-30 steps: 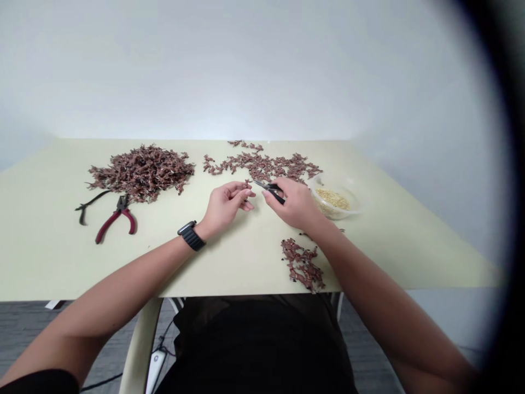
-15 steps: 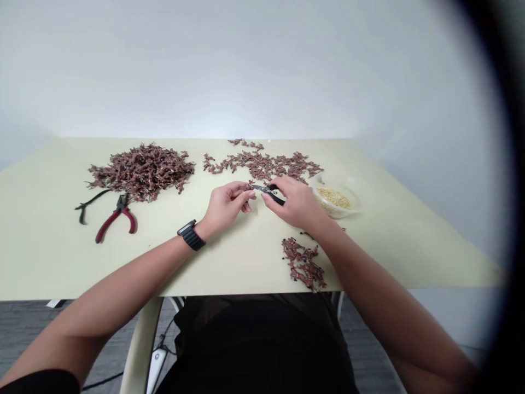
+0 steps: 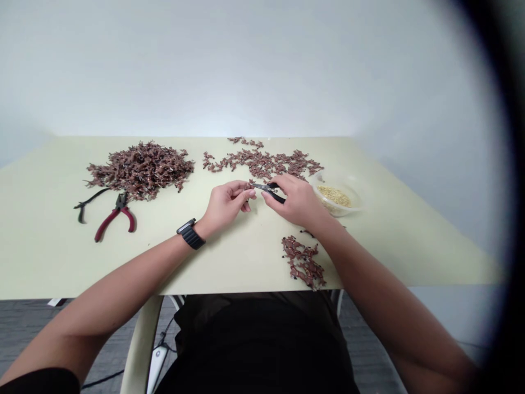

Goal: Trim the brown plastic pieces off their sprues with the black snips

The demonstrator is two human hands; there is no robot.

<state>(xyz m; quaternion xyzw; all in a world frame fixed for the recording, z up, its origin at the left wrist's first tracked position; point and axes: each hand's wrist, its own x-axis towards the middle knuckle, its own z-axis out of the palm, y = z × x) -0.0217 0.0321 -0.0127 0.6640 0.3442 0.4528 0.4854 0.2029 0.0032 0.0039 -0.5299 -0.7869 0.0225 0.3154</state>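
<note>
My left hand (image 3: 226, 201) pinches a small brown piece (image 3: 248, 185) between thumb and fingers just above the table (image 3: 49, 257). My right hand (image 3: 296, 201) is closed round small black-handled pliers (image 3: 268, 190), whose tip touches that piece. Both hands meet at the table's middle, in front of a scattered patch of brown pieces (image 3: 266, 162). A black watch sits on my left wrist.
A big heap of brown pieces (image 3: 141, 168) lies at the back left. Red-handled pliers (image 3: 114, 215) and a black tool (image 3: 88, 202) lie in front of it. A clear bowl of pale yellow bits (image 3: 337, 196) stands right of my right hand. A small brown cluster (image 3: 304, 261) lies near the front edge.
The pliers' tip has closed in on the piece in my left fingers. Both hands stay almost in place.
</note>
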